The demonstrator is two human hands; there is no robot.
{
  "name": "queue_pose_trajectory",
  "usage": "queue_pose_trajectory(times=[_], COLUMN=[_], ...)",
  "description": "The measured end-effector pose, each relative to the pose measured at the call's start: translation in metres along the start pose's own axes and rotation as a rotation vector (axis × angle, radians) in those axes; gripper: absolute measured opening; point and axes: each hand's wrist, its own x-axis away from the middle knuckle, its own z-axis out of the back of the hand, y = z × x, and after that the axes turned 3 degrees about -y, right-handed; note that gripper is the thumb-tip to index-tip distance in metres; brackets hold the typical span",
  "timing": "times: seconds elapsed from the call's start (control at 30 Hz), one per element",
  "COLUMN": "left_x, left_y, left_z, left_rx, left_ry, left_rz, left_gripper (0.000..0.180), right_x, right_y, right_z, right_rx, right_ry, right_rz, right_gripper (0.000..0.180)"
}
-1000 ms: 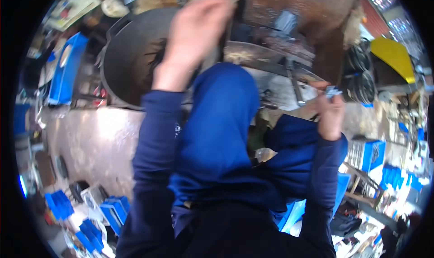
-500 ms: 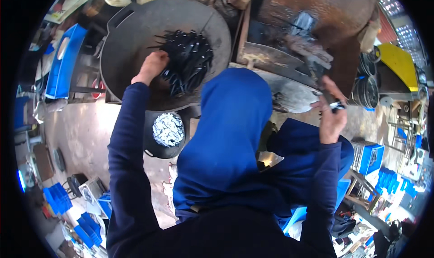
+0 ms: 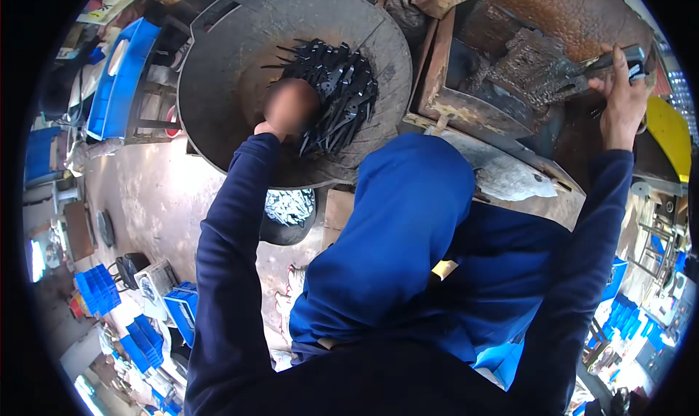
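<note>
My left hand (image 3: pixel 291 110) is over a wide round metal basin (image 3: pixel 218 59), beside a heap of thin black metal strips (image 3: pixel 338 95). A blur covers its fingers, so I cannot tell whether they hold a strip. At the upper right, my right hand (image 3: pixel 625 99) is closed around a dark long-handled tool (image 3: pixel 615 60), whose exact kind is unclear. The tool's far end reaches toward a dark, wet-looking mass (image 3: pixel 531 63) at a rusty metal tray (image 3: pixel 466 106).
Below the basin sits a black bucket (image 3: pixel 291 234) with shiny silvery pieces (image 3: pixel 290 206). A blue crate (image 3: pixel 120 81) stands on the left, and a yellow curved panel (image 3: pixel 668 135) on the right. My blue-clothed knee (image 3: pixel 422 168) is between the basin and the tray's front edge.
My right hand has moved up and outward with the tool, from the tray's front edge to its far right. The left hand has shifted nearer the black strips. The view has shifted too.
</note>
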Motion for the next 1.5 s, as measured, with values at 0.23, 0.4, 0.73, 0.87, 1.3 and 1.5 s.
queue_pose_trajectory(times=[0.23, 0.4, 0.73, 0.87, 1.3, 1.5], left_x=[0.002, 0.014, 0.044, 0.037, 0.038, 0.038], left_y=[-0.013, -0.006, 0.029, 0.021, 0.078, 0.157], left_z=[0.008, 0.009, 0.007, -0.001, 0.04, 0.045], left_rx=[0.048, 0.168, -0.103, -0.028, 1.198, 1.258], left_ry=[0.012, 0.025, -0.054, -0.049, -0.253, -0.211], left_rz=[0.101, 0.127, 0.11, 0.168, 0.055, 0.083], left_gripper=[0.025, 0.025, 0.036, 0.031, 0.005, 0.006], right_x=[-0.05, -0.073, -0.061, -0.068, -0.053, -0.039], right_y=[0.024, 0.045, 0.033, 0.041, 0.027, 0.007], right_z=[-0.008, -0.001, -0.018, -0.003, -0.02, -0.025], right_rx=[-0.03, -0.051, -0.114, -0.103, -0.132, -0.1], right_ry=[0.007, 0.009, 0.082, -0.016, 0.031, 0.125], right_rz=[-0.038, -0.021, 0.04, 0.058, 0.019, 0.013], right_gripper=[0.032, 0.033, 0.031, 0.03, 0.032, 0.029])
